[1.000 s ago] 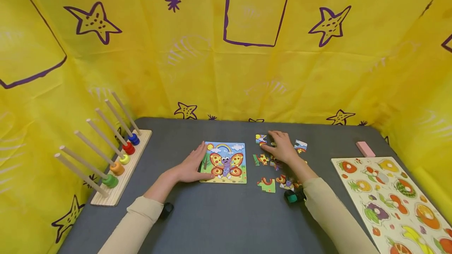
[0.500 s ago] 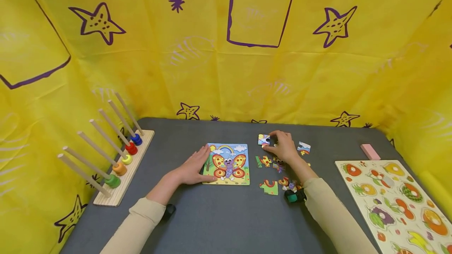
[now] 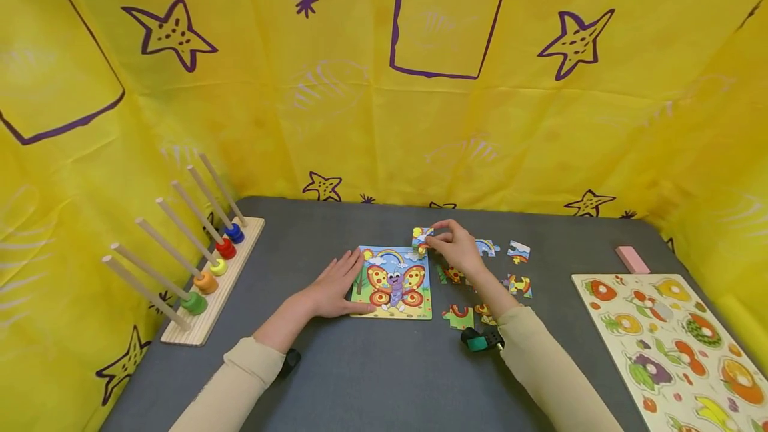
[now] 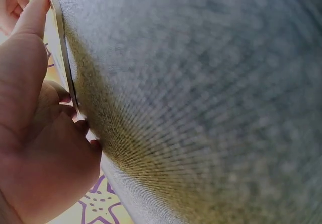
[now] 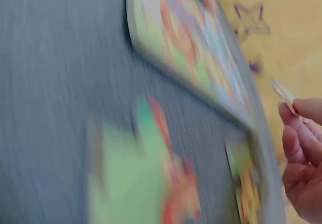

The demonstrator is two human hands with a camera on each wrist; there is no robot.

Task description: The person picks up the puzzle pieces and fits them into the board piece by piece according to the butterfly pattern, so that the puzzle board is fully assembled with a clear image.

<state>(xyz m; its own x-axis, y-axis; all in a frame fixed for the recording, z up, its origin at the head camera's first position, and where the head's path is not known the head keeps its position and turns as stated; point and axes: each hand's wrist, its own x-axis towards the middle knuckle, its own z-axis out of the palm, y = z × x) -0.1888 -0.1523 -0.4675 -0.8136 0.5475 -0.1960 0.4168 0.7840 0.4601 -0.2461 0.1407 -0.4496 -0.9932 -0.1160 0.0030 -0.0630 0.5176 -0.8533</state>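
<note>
In the head view a square butterfly puzzle board lies on the dark table. My left hand rests along its left edge, fingers extended and thumb over the lower left corner; the left wrist view has the same hand at the board's rim. Between thumb and fingers my right hand pinches a puzzle piece with a sun and rainbow stripes. That piece is held up over the board's upper right corner. In the right wrist view the piece appears edge-on, beyond the board's side.
Several loose pieces lie right of the board, among them a green and red piece and a rainbow piece. A pegged counting stand is at left. On the right are a fruit board and a pink block. Yellow cloth hangs behind.
My right hand has picked up the sun piece from the table and carried it left to the board's upper right corner. My left hand stays at the board's left edge.
</note>
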